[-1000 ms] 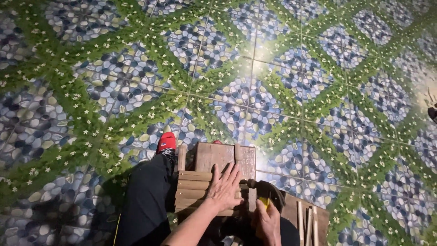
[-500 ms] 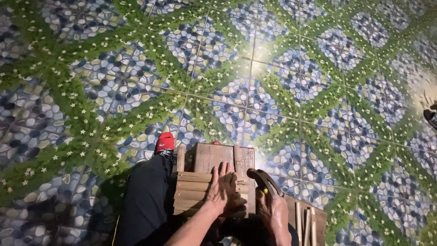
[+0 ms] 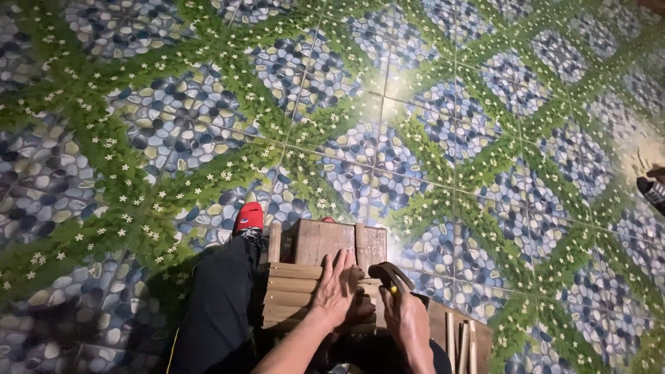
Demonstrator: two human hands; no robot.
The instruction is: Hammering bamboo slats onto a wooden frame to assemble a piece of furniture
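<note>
Here my left hand (image 3: 337,289) lies flat and spread, palm down, on the small slatted wooden piece of pale brown planks (image 3: 305,291) that sits low between my legs, pressing it so it does not shift; nothing is clasped in that grip, the fingers simply bear on the boards. My right hand (image 3: 405,322) is clenched around the curved dark tool with a yellowish patch on its handle (image 3: 390,277), its arched head poised just above the slats' right edge, close beside my left fingertips. The wood looks rough-sawn and matte, the boards laid side by side with narrow gaps. More loose wooden strips (image 3: 458,339) lie to my right. My black trouser leg (image 3: 218,312) and red shoe (image 3: 249,217) brace beside the piece, on a glossy tiled floor printed with blue pebbles and green flowered bands (image 3: 388,131).
</note>
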